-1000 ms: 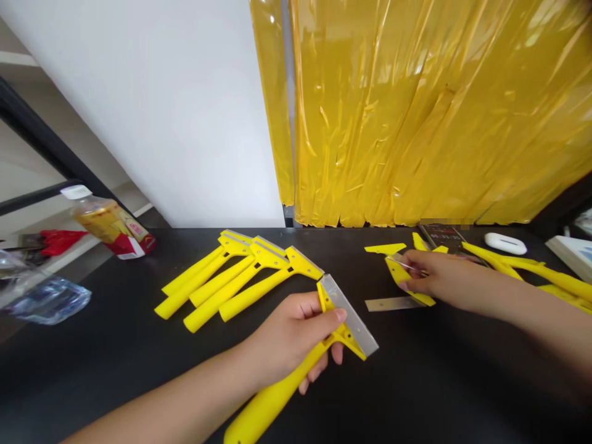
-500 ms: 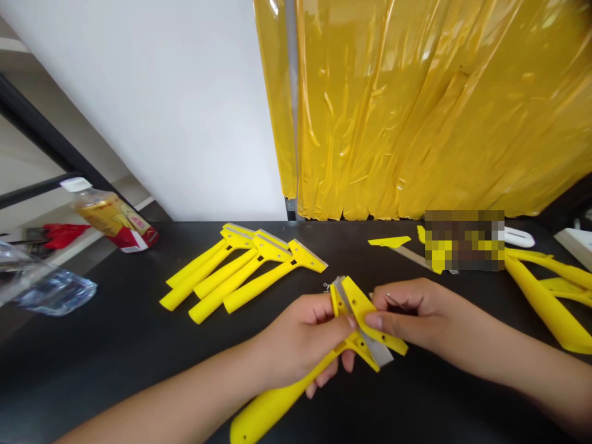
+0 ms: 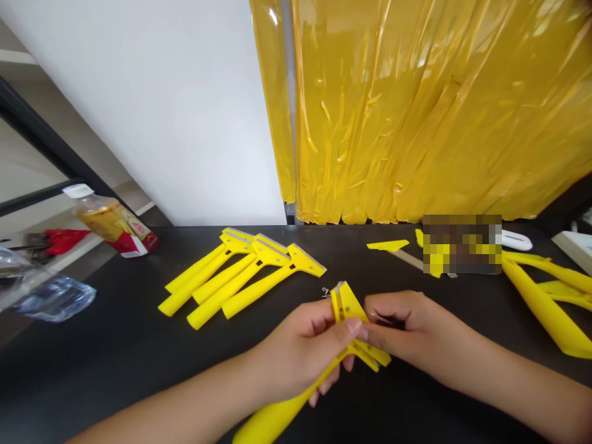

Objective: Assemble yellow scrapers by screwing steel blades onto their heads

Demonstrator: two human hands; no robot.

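Near the bottom middle, my left hand [image 3: 296, 351] is closed around the neck of a yellow scraper [image 3: 272, 419], its thumb pressing on the head. The scraper's yellow cover plate [image 3: 350, 300] lies along the head, mostly over the blade. At the plate's right edge, my right hand [image 3: 411, 324] pinches it between thumb and fingers. A thin metal piece [image 3: 383, 318] shows within the curled right fingers; its kind is unclear. Just behind the head, a few tiny metal screws [image 3: 325, 292] lie on the black table [image 3: 139, 370].
Several yellow scrapers [image 3: 259, 295] lie in an overlapping row at centre left. A loose yellow plate [image 3: 387, 245] and more yellow handles [image 3: 550, 308] are at right, by a blurred-out patch. A drink bottle [image 3: 115, 222] and a clear plastic container [image 3: 58, 296] are at left.
The cover plate has shifted left and lined up with the scraper head, hiding most of the blade that was showing. My right hand moved left with it.
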